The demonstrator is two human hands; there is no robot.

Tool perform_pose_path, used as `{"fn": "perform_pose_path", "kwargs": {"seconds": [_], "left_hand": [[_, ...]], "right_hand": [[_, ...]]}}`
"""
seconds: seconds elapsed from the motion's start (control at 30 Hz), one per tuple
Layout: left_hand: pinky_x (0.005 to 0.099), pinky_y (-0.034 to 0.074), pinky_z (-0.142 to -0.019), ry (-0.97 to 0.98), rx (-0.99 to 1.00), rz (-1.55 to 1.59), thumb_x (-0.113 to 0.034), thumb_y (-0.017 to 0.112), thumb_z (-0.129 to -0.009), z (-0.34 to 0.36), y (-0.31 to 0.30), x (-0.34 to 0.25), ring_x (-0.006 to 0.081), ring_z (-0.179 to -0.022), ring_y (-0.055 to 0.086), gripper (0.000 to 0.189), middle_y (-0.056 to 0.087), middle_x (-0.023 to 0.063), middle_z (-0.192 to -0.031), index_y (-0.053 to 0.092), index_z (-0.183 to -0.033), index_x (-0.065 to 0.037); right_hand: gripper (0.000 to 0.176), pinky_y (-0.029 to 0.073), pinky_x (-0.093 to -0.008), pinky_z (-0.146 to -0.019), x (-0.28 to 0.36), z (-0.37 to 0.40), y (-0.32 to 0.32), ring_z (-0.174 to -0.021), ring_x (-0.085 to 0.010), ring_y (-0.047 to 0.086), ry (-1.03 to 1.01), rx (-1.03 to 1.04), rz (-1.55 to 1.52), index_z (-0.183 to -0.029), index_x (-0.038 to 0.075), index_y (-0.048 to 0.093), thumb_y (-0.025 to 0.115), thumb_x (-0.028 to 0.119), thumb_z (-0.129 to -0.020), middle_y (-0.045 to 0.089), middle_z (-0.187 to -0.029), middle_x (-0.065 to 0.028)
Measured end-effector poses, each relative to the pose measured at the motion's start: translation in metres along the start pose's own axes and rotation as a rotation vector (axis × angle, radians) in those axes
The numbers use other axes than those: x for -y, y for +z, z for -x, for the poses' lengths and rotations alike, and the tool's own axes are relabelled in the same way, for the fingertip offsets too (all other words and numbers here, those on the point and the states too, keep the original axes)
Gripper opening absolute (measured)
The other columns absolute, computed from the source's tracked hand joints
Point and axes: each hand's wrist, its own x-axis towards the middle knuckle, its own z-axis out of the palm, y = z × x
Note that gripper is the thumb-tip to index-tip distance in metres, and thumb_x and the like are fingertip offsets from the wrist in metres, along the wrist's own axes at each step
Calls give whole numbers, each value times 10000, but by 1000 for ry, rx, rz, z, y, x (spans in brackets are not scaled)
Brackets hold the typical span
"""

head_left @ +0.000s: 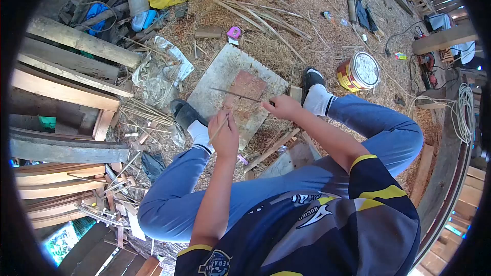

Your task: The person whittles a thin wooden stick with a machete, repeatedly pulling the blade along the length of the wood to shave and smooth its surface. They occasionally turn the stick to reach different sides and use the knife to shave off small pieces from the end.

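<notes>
- Currently, the right grip is closed around the handle end of a long, thin, dark blade, which points leftward.
- Near it, the left grip pinches a slender wooden strip, held at a slant.
- Beneath both, a grey board lies on the shavings-strewn floor, between the left shoe and right shoe.
- Farther out, a lidded bucket stands near the right shoe; loose wooden slats lie beyond the board.
</notes>
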Motion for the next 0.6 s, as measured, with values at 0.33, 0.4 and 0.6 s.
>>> {"fn": "perform_pose_path", "kwargs": {"seconds": [0.33, 0.4, 0.6], "left_hand": [[504, 505, -786, -65, -2, -18, -133, 629, -1000, -3, 1, -3, 395, -837, 662, 81, 686, 161, -878, 646, -1001, -54], [501, 507, -785, -90, 13, -23, -138, 633, -1002, -1, -3, -1, 394, -841, 664, 82, 687, 162, -884, 647, -1006, -57], [501, 506, -801, -45, 7, -25, -143, 631, -1010, -1, 2, -1, 400, -863, 668, 92, 696, 167, -906, 645, -1020, -53]], "right_hand": [[652, 562, -542, -809, 11, 14, -15, -902, -428, 717, -18, 16, 64, -979, 57, 757, 463, 638, -1017, 745, -922, -219], [648, 563, -538, -820, 11, 22, -15, -907, -427, 717, -3, 32, 62, -981, 60, 757, 465, 637, -1016, 747, -929, -217], [638, 560, -540, -824, -1, 14, -9, -907, -429, 716, 22, 13, 61, -996, 68, 764, 473, 635, -1013, 748, -935, -220]]}}
